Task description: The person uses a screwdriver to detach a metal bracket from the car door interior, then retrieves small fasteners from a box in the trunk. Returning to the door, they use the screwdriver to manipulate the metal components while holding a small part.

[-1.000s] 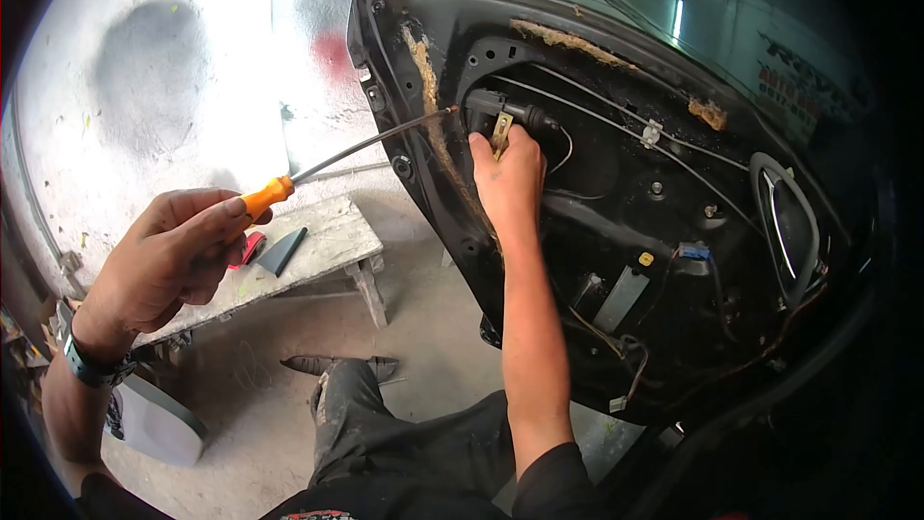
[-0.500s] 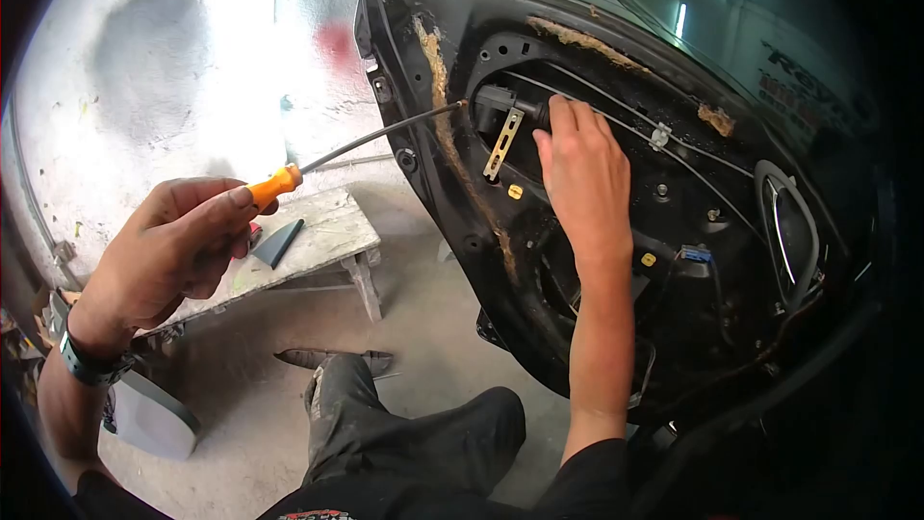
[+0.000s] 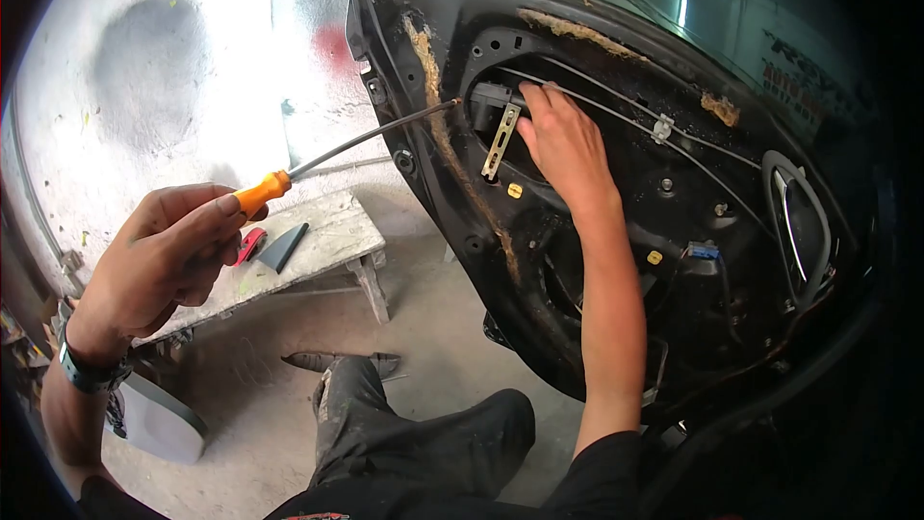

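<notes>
My left hand (image 3: 178, 255) is closed on the orange handle of a screwdriver (image 3: 262, 195). The long shaft points up and right, its tip near the edge of the oval opening in a black car door (image 3: 616, 260). Inside that opening sits a dark actuator (image 3: 493, 96) with a slotted metal bracket (image 3: 500, 143) below it. My right hand (image 3: 568, 144) reaches to the actuator's right end with bent fingers; the fingertips are partly hidden, so its grip cannot be made out. Two cables (image 3: 635, 114) run rightward from behind it.
A paint-stained bench (image 3: 337, 221) at left holds a dark wedge-shaped tool (image 3: 284, 247) and a red object (image 3: 250, 246). An oval handle surround (image 3: 797, 231) is at the door's right. A grey-white panel (image 3: 159, 419) rests on the floor, lower left.
My right hand has shifted slightly left and up along the actuator. The screwdriver and my left hand have moved slightly left. The view has shifted a little.
</notes>
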The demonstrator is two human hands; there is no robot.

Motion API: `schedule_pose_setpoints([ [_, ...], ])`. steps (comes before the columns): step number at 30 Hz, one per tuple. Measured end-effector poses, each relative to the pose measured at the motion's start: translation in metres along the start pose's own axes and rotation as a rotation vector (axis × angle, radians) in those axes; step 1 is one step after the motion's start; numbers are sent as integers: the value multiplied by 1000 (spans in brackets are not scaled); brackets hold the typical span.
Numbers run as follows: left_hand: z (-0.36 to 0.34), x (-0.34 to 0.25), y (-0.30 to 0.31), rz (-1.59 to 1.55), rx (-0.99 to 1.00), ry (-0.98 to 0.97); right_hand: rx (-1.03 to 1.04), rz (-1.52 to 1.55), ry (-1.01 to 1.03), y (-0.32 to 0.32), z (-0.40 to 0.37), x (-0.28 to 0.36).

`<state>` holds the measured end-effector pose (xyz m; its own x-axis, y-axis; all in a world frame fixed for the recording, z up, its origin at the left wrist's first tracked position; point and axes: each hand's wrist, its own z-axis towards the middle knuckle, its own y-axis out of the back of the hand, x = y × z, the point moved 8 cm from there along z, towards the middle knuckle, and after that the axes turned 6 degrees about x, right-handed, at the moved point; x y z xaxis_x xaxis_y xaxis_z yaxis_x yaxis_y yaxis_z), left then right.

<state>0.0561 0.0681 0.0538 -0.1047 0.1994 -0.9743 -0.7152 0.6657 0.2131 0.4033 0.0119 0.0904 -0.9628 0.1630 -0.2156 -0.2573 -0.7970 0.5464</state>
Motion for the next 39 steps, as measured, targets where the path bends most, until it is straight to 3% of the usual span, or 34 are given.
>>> schedule_pose_setpoints([
  [8,-2,3,1,-11,-45,15,-152,42,106,-1,-2,4],
  [17,-7,-4,-9,197,-76,-28,-227,63,149,0,-6,6],
  [21,-12,-11,-18,443,-119,-94,-245,45,145,-2,-6,5],
  [25,-9,1,-24,168,-20,-5,-267,50,142,-3,-7,4],
  [28,-7,3,-22,85,-74,-16,-278,50,150,-2,-8,5],
  [31,-11,-6,-29,298,-101,-25,-280,53,144,-4,-8,4],
  [39,-12,-46,-40,1546,-324,-852,-242,76,108,-13,-8,-1],
])
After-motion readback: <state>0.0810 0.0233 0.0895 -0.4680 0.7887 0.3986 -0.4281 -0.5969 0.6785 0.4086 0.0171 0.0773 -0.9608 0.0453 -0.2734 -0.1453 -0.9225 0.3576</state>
